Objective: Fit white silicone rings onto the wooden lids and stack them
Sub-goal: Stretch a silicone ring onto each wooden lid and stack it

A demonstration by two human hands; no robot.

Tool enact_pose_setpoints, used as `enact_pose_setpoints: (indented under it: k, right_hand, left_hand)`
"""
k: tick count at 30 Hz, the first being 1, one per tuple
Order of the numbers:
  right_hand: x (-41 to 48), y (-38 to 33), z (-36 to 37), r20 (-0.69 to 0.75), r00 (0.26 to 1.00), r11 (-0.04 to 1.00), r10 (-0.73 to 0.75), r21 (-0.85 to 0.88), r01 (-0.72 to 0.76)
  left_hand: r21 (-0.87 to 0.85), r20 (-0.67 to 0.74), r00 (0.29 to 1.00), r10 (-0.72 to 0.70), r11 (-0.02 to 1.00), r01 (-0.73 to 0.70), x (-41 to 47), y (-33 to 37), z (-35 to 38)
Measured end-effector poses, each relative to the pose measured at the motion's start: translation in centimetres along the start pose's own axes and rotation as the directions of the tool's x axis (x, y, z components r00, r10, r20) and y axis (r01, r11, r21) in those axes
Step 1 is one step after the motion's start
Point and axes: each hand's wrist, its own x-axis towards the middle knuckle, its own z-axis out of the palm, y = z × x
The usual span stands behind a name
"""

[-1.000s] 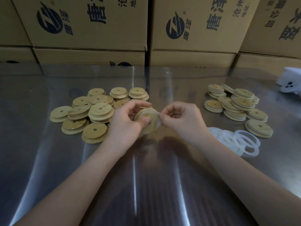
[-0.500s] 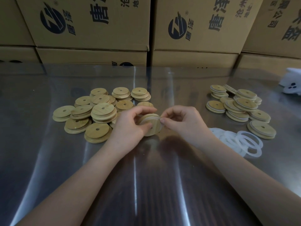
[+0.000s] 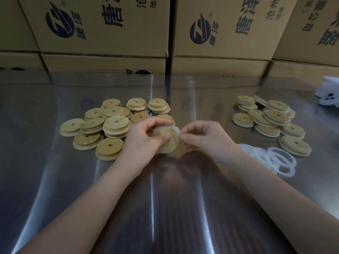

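the left hand [image 3: 146, 139] grips a wooden lid [image 3: 170, 145] just above the worktop [image 3: 55, 180], thumb curled onto its face and fingers wrapped over the far edge. the lid is tilted, its flat side turned toward the camera. a white silicone ring [image 3: 174, 128] sits along the lid's upper right rim (how far round it reaches is hidden by the fingers). the right hand [image 3: 203, 138] pinches that ring at the lid's right edge between thumb and curled forefinger. left of the hands lies a pile of bare lids [image 3: 110, 125], some stacked, each with a small hole in the middle. well to the right is a second pile of lids [image 3: 271, 121] with pale bands showing at their edges. near the right forearm, loose rings [image 3: 275, 158] lie overlapping on the worktop. cardboard boxes [image 3: 102, 24] with dark printed logos stand along the far edge, and a white object [image 3: 330, 97] lies at the far right.
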Motion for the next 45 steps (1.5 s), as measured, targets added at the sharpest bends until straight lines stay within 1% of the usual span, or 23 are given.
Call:
enact_pose_setpoints:
  k: [3,8,12,19,26,35,39,42,45]
  right_hand:
    - [0.00,-0.25,-0.02,0.008,1.000,1.000,0.012,0.003,-0.012]
    - [0.08,-0.60,-0.14,0.006,1.000,1.000,0.001,0.029,-0.001]
    - [0.05,-0.59,-0.29,-0.019,1.000,1.000,-0.017,0.012,0.017]
    - [0.02,-0.37,-0.16,-0.001,1.000,1.000,-0.002,0.023,0.002]
    - [-0.03,-0.36,-0.11,-0.010,1.000,1.000,-0.015,0.017,0.015]
    - [-0.06,-0.41,-0.06,-0.041,0.998,0.997,-0.052,0.062,0.055]
    - [-0.05,-0.36,-0.12,-0.058,0.997,0.996,-0.059,0.062,0.063]
    - [-0.06,-0.32,-0.02,-0.075,0.995,0.995,-0.060,0.071,0.065]
    - [-0.02,-0.28,0.12,-0.106,0.993,0.995,-0.053,0.074,0.061]
  left_hand:
    - [-0.041,0.010,0.999,-0.031,0.999,0.031,-0.01,0.03,0.00]
    - [-0.090,0.020,0.999,-0.044,0.995,0.046,0.14,0.32,-0.03]
    - [-0.094,0.034,0.998,-0.051,0.994,0.054,0.23,0.40,0.06]
    - [-0.076,0.034,0.998,-0.048,0.996,0.051,0.11,0.33,0.04]
    - [-0.104,0.039,0.998,-0.057,0.993,0.061,0.04,0.27,0.04]
    - [-0.154,0.056,0.996,-0.065,0.985,0.072,-0.08,0.21,0.08]
    - [-0.228,0.052,0.991,-0.121,0.965,0.130,-0.08,0.08,0.28]
    - [-0.331,0.074,0.978,-0.194,0.920,0.207,-0.05,0.05,0.44]
    - [-0.416,0.090,0.967,-0.240,0.873,0.256,0.12,0.10,0.50]
